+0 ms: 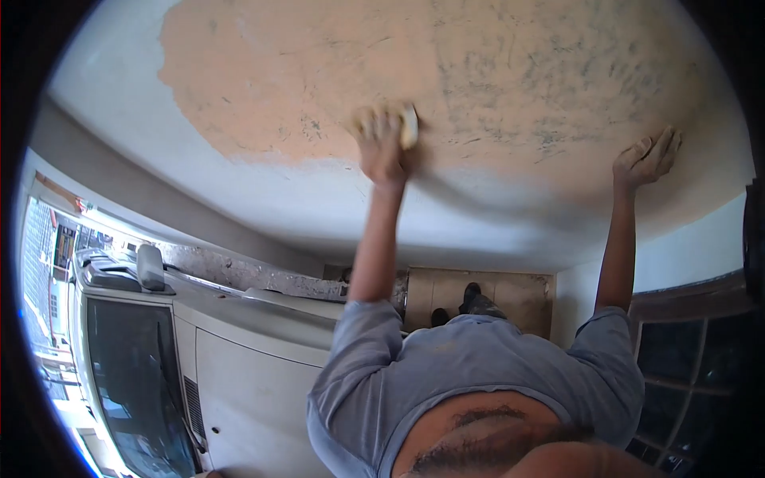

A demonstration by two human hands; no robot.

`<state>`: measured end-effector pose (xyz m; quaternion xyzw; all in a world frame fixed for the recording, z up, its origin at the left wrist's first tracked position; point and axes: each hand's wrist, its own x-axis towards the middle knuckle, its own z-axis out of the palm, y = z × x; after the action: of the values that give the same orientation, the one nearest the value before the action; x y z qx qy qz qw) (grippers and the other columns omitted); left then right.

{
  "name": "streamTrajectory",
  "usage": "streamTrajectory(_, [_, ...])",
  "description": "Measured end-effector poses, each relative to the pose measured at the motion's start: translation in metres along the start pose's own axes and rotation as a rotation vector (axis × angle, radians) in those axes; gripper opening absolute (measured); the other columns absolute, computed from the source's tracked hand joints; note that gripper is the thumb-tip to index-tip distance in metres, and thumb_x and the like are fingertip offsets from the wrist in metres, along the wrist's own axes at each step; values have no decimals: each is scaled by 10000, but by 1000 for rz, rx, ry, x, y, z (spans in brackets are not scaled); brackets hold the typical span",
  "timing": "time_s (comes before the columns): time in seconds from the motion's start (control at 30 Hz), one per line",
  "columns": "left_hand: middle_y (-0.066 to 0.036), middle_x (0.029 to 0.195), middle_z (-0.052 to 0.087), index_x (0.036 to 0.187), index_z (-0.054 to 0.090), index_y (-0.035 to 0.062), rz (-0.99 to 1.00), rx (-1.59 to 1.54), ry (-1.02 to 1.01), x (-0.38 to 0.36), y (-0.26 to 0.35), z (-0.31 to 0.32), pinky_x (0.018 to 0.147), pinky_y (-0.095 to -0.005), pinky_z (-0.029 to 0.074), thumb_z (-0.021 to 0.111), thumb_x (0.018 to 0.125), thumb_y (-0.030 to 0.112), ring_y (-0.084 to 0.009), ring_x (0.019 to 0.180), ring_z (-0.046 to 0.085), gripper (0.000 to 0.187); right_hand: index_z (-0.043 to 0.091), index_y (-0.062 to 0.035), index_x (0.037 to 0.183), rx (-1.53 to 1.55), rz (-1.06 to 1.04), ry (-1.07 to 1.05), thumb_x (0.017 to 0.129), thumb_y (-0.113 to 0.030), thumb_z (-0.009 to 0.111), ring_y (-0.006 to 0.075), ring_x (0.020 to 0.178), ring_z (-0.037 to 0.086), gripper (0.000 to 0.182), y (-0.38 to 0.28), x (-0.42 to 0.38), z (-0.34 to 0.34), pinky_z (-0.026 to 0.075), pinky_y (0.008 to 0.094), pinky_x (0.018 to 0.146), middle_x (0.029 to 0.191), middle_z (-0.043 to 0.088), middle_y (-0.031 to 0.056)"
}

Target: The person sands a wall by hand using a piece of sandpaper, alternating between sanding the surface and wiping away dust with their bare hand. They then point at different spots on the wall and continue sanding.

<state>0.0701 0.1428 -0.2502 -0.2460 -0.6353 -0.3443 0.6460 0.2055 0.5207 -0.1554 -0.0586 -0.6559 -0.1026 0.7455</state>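
Note:
My left hand (pixel 382 150) is slightly blurred and pressed to the wall, its dusty fingers closed round a small pale block (pixel 409 126) that looks like a sanding pad. Around it spreads a large peach-tan patch (pixel 319 80) on the white wall (pixel 111 88), marked with dark scuffs and scratches, densest toward the right. Farther right, my right hand (pixel 649 161) rests against the wall near the patch's lower edge. Its fingers are dusty and apart, a little bent, and I make out nothing held in them.
A light-coloured vehicle (pixel 255 390) with a dark windscreen (pixel 131 382) stands close on the left. Below the wall, dark shoes (pixel 472 291) stand on a tan floor (pixel 518 299). To the right is a dark-framed window (pixel 677 358). A ledge (pixel 175 199) runs along the left.

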Motion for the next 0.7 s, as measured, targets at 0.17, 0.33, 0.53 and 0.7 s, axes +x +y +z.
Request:
streamTrajectory(0.17, [-251, 1184, 621, 1077, 673, -45, -80, 16, 23, -11, 21, 10, 1098, -572, 288, 496, 961, 90, -402, 1220, 524, 250, 514, 73, 1300, -2, -2, -4, 975, -298, 400, 423, 1264, 445, 506, 1, -1, -3, 349, 492, 1025, 1351, 468, 281])
streamTrajectory(0.33, [-158, 1237, 614, 1154, 663, 14, 110, 40, 127, 204, 34, 23, 1093, -423, 371, 502, 931, 8, -296, 1232, 535, 275, 503, 71, 1312, 3, -1, -4, 986, -302, 396, 418, 1268, 441, 507, -2, 2, -1, 341, 495, 1033, 1353, 465, 279])
streamTrajectory(0.53, [-189, 1065, 681, 1065, 694, 29, 156, -48, 10, 61, 50, 39, 985, -539, 421, 570, 827, 30, -361, 1048, 637, 268, 517, 67, 1301, 5, 1, 4, 980, -304, 403, 426, 1264, 444, 503, 1, 0, 0, 345, 501, 1030, 1344, 470, 282])
streamTrajectory(0.7, [-183, 1076, 683, 1005, 692, 15, -22, -53, -209, -105, 76, 27, 958, -594, 400, 573, 877, 46, -344, 1038, 648, 177, 548, 48, 1283, 45, 24, 23, 969, -315, 412, 409, 1274, 442, 499, 5, -2, 1, 328, 476, 1027, 1345, 479, 258])
